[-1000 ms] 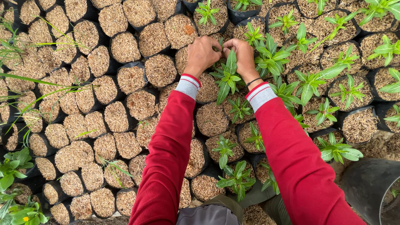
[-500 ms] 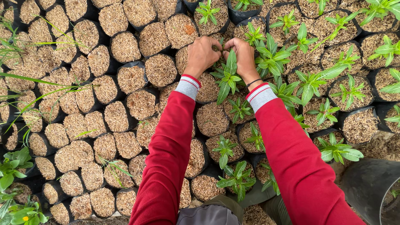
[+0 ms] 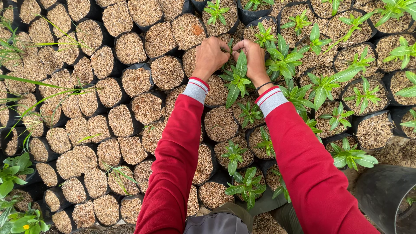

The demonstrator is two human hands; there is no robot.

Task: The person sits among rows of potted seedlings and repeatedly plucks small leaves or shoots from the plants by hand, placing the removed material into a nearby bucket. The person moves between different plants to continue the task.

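Observation:
A green seedling point(image 3: 236, 80) stands in a black grow bag filled with rice husk, in the upper middle of the head view. My left hand point(image 3: 211, 55) and my right hand point(image 3: 253, 58) sit side by side on that bag, fingers pressed down into the husk around the seedling's base. The fingertips are buried or hidden behind the leaves. Both arms wear red sleeves with grey striped cuffs, and a dark band circles my right wrist.
Rows of black grow bags with husk point(image 3: 130, 82) cover the ground; those on the left hold no plants, those on the right hold green seedlings point(image 3: 323, 84). A large black pot point(image 3: 381, 190) sits at lower right. Grass and leafy plants point(image 3: 13, 173) edge the left.
Both hands stay on the same bag; the fingers have shifted only slightly around the seedling's base.

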